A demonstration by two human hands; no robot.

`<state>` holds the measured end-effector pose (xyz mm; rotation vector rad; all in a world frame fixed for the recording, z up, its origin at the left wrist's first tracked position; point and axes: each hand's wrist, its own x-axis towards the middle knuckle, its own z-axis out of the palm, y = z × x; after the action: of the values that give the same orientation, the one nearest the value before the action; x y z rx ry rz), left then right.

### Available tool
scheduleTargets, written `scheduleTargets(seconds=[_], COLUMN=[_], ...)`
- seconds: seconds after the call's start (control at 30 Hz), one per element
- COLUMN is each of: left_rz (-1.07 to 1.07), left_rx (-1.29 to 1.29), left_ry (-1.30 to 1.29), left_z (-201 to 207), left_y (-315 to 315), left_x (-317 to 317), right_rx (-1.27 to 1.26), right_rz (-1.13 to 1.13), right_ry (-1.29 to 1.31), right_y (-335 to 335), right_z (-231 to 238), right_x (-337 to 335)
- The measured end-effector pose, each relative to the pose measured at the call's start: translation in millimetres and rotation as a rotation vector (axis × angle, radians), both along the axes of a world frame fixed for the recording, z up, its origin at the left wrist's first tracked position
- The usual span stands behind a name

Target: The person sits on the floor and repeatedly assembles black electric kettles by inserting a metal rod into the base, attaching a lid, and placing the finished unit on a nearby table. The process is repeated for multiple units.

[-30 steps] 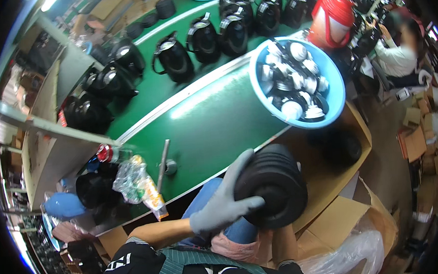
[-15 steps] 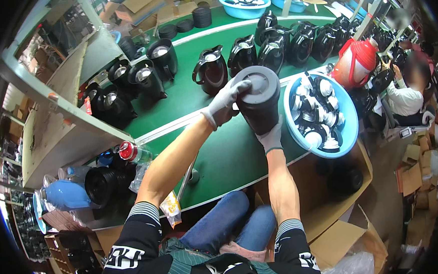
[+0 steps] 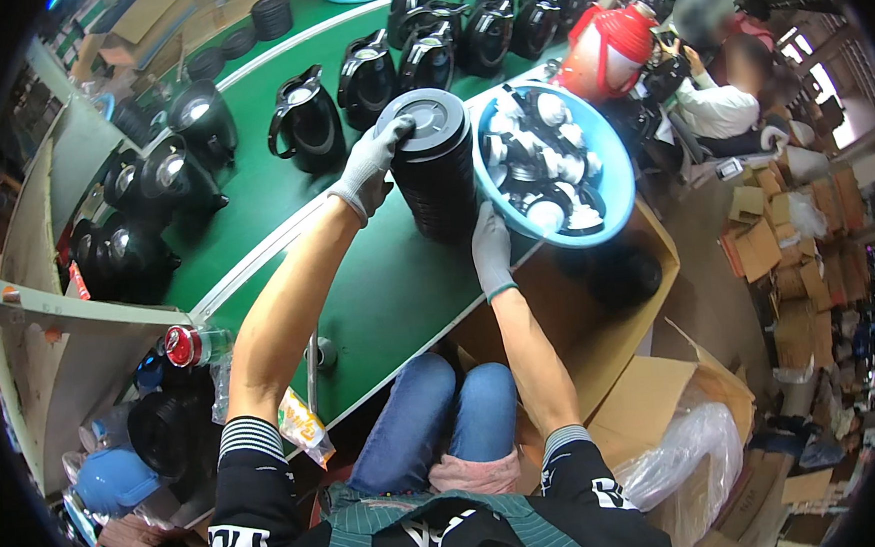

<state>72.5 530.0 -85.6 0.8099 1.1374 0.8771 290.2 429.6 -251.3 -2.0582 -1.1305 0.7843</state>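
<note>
A tall stack of black round plastic pieces [image 3: 434, 178], ribbed down its side and topped by a dark grey disc, is over the green table [image 3: 389, 306]. My gloved left hand [image 3: 369, 172] grips it by the upper left rim, thumb across the top disc. Low on the stack's right side is my gloved right hand [image 3: 493, 248], its fingers stretched out and close together. Whether they touch the stack I cannot tell. Just right of that hand, a light blue basin [image 3: 616, 217] holds many black-and-white stoppers.
Glossy black jugs [image 3: 306, 121] line the far side of the table. More black jug bodies [image 3: 169, 175] stand at left. A red thermos [image 3: 606, 51] is behind the basin; an open carton [image 3: 648, 271] sits below. Another person [image 3: 718, 106] sits at far right.
The stack now appears lower, its ribbed side showing more. My right hand has slid from under its lower part to its right side. The view has shifted to the right.
</note>
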Motion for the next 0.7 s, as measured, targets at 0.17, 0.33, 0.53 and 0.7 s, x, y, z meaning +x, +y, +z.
scheduleTargets(seconds=[0.17, 0.33, 0.53, 0.7], left_rz=[0.001, -0.11, -0.153, -0.065], left_rx=[0.408, 0.407, 0.36, 0.338], left_ry=[-0.178, 0.024, 0.05, -0.01], left_z=[-10.2, -6.8, 12.8, 9.3], left_y=[-2.5, -0.8, 5.4, 6.1], left_x=[37.8, 49.3, 31.7, 34.1], right_rx=[-0.017, 0.145, 0.118, 0.409], right_rz=[-0.202, -0.222, -0.278, -0.041], right_ry=[1.276, 1.386, 1.324, 0.703], right_y=[-35.4, 3.6, 6.3, -26.1], right_z=[38.6, 32.9, 36.7, 56.4], right_x=[-18.6, -52.0, -59.0, -41.6])
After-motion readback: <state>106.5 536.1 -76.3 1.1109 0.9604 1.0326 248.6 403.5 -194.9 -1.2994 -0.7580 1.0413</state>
